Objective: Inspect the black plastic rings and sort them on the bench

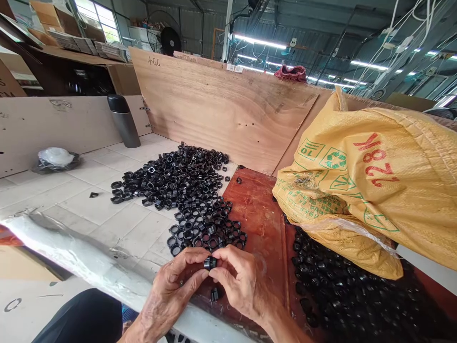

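Left hand (171, 290), right hand (237, 281) pinch black ring (210, 262); yellow sack (374, 186) reads "728K".

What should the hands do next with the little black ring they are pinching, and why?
Probably press the two black pieces together. Both the left hand and the right hand pinch one small black ring between their fingertips, as if joining parts. Another small black piece lies under the hands, and a big pile of black rings sits just beyond on the table.
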The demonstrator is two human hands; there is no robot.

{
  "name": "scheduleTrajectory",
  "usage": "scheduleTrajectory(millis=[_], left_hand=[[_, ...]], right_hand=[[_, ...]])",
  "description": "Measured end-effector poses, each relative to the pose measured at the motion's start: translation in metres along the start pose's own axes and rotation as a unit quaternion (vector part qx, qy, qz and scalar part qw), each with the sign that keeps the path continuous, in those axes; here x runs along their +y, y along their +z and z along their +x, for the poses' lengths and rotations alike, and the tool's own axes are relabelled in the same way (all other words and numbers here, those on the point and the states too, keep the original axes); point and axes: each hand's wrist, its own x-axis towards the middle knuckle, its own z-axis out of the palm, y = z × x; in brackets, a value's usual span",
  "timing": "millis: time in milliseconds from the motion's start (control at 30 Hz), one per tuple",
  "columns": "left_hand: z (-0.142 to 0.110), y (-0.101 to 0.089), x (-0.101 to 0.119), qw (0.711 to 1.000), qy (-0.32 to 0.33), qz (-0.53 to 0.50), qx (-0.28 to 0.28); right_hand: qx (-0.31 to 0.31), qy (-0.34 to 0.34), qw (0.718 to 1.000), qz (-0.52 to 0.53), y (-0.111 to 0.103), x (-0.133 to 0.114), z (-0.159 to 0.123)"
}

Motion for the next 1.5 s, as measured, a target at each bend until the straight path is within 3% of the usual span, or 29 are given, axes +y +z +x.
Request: scheduleTrajectory(millis=[200, 367, 433, 600, 667, 933, 1000, 1100, 1200, 1300, 1433, 1500], left_hand=[[-0.004, 0.0, -0.009, 0.99, 0.084, 0.111, -0.003], [-0.001, 0.0, -0.005, 0.997, 0.049, 0.058, 0.01], [0.001, 0.0, -0.001, 0.999, 0.019, 0.037, 0.013], [0.004, 0.0, 0.005, 0.996, -0.064, -0.063, 0.004], [0.005, 0.0, 0.005, 0.993, -0.071, -0.094, 0.004], [0.002, 0.002, 0.001, 0.998, -0.009, -0.062, 0.003], [0.001, 0.001, 0.0, 0.996, -0.031, -0.078, 0.007], [0.001, -0.001, -0.001, 0.992, -0.07, -0.103, 0.001], [0.0, -0.003, -0.003, 0.992, -0.077, -0.105, -0.003], [-0.001, -0.003, -0.005, 0.998, -0.037, -0.058, 0.006], [-0.003, 0.0, -0.009, 0.996, 0.06, 0.063, 0.014], [-0.003, 0.001, -0.007, 0.994, 0.075, 0.082, 0.015]], right_hand=[[-0.001, 0.099, 0.993, 0.071, 0.007, 0.004, 0.0], [0.015, 0.153, 0.974, 0.169, 0.014, 0.008, 0.001], [0.024, 0.138, 0.976, 0.167, 0.014, 0.009, 0.001], [0.058, -0.055, 0.994, 0.068, 0.011, 0.007, 0.0], [0.056, -0.082, 0.993, 0.059, 0.01, 0.007, 0.0], [0.041, 0.034, 0.997, -0.048, 0.017, 0.016, -0.003], [0.049, 0.028, 0.994, -0.089, 0.016, 0.014, -0.004], [0.045, 0.011, 0.997, -0.068, 0.01, 0.007, -0.003], [0.009, -0.054, 0.997, -0.047, 0.004, 0.003, -0.002], [-0.001, -0.064, 0.996, -0.057, 0.006, 0.007, -0.002], [0.016, 0.007, 0.998, -0.066, 0.017, 0.015, -0.004], [0.031, 0.033, 0.996, -0.079, 0.019, 0.016, -0.004]])
